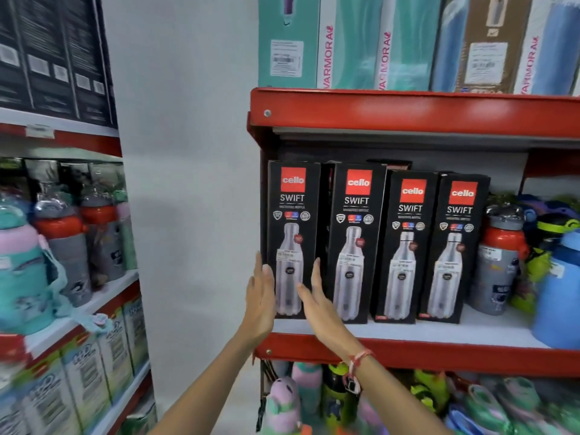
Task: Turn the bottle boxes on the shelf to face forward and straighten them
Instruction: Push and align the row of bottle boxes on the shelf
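Note:
Several tall black "cello SWIFT" bottle boxes stand in a row on the white shelf point(470, 332) with a red front edge, all showing their front faces. The leftmost box point(293, 215) stands upright at the shelf's left end. The second box point(356, 233) leans slightly. The third box point(408, 243) and the fourth box point(455, 246) sit a little further back. My left hand point(261, 298) lies flat against the leftmost box's left side. My right hand point(317, 296) has its fingers at that box's lower right edge, in the gap beside the second box. Both hands have straight fingers.
A grey bottle with a red lid point(499, 262) and a blue bottle point(558, 296) stand right of the boxes. Teal and brown cartons point(376, 42) fill the shelf above. Colourful bottles point(345, 400) crowd the shelf below. Another rack point(62, 246) with bottles and boxes stands at the left.

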Motion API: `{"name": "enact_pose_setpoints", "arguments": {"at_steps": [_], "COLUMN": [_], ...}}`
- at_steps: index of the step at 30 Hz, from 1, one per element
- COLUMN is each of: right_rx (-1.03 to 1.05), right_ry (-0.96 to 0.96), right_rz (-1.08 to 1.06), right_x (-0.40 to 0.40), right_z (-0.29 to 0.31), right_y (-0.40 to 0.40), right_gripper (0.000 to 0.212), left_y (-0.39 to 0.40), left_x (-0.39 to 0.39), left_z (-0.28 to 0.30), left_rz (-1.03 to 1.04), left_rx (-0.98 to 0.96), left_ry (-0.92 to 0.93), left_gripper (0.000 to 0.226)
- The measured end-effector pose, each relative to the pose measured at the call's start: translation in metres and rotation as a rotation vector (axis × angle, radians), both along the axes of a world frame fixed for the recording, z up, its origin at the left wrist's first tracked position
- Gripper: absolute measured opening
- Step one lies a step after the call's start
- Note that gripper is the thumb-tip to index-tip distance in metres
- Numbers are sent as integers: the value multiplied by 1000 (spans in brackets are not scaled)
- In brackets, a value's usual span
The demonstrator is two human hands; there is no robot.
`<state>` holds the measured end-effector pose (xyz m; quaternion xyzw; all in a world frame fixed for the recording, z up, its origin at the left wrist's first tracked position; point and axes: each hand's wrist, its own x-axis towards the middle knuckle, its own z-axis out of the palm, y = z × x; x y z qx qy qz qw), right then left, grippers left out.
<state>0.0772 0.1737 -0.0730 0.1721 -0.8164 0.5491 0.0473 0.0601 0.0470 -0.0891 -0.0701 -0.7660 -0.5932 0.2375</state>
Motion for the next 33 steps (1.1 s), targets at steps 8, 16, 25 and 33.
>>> {"name": "enact_pose_setpoints", "arguments": {"at_steps": [8, 16, 25, 33], "right_rx": [-52, 35, 42, -149], "right_ry": [-10, 60, 113, 199], "right_rz": [-42, -39, -26, -388], "right_x": [0, 41, 46, 35], "right_z": [-8, -14, -20, -31], "right_y": [-7, 15, 26, 48], "right_gripper": [60, 58, 53, 50], "left_y": [-19, -33, -22, 34], "left_x": [15, 53, 68, 77], "left_z": [-2, -8, -6, -1], "left_rz": [-284, -265, -79, -41], "left_rx": [14, -119, -154, -198], "left_ry": [-198, -186, -132, 274], "left_gripper": [70, 75, 69, 38]}}
